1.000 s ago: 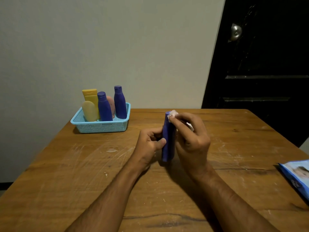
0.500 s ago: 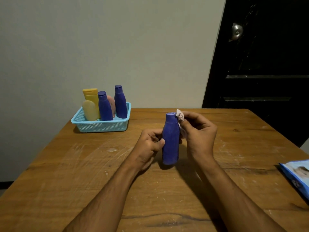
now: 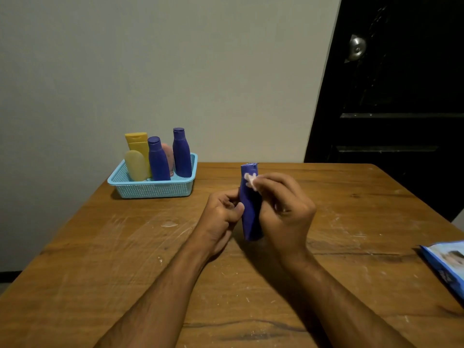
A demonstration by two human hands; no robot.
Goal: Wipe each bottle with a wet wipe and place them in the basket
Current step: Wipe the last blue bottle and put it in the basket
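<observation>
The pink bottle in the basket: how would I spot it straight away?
Find the light blue basket at the far left of the wooden table, by the wall. The pink bottle stands at its back, mostly hidden between two dark blue bottles. It is the only pink one there; the rest are blue or yellow.

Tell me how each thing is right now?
Bottle in hands: upright, being wiped.
Wipe: pressed against the bottle's neck.
Left hand: grips the bottle.
Right hand: pinches the wipe.
Basket: holds five bottles.
Wipes pack: lying flat.
Door: closed.
</observation>
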